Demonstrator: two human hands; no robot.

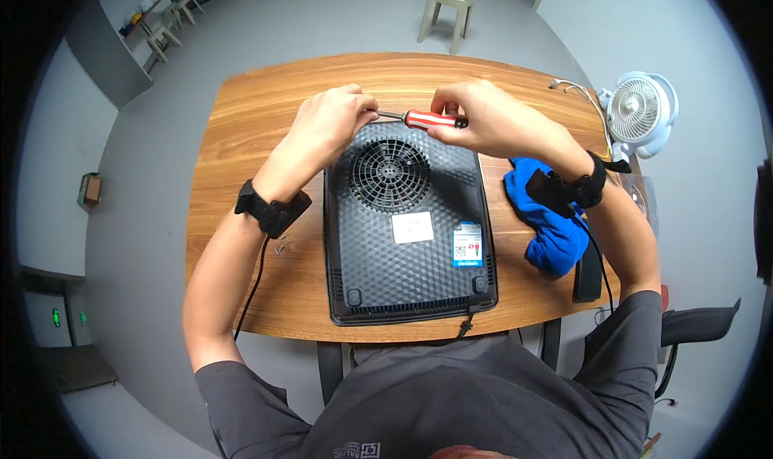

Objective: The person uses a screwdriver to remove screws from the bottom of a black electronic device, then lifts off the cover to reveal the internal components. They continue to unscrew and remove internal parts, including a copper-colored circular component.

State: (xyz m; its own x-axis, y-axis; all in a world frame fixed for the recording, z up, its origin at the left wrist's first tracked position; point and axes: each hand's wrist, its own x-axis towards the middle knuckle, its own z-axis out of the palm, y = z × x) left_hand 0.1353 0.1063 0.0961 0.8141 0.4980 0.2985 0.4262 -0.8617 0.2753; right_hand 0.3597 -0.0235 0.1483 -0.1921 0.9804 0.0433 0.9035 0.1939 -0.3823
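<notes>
My right hand (pixel 491 121) is closed round the red-and-white handle of a screwdriver (pixel 431 120), which lies level above the far edge of a black appliance. The fingers of my left hand (pixel 332 119) pinch the tip end of its metal shaft; whether they also hold something small is hidden. The appliance looks like an induction cooker (pixel 411 258) turned bottom up, with a round fan grille (pixel 390 172), a white label (pixel 412 228) and a blue-and-white sticker (pixel 467 245). Its cord end (pixel 465 325) shows at the near edge.
On the wooden table (pixel 266 177), a few small screws (pixel 279 248) lie left of the cooker. A blue cloth (pixel 555 237) and a black case-like object (pixel 589 272) lie to its right. A white fan (pixel 638 109) stands at the right edge, a stool (pixel 451 4) beyond the table.
</notes>
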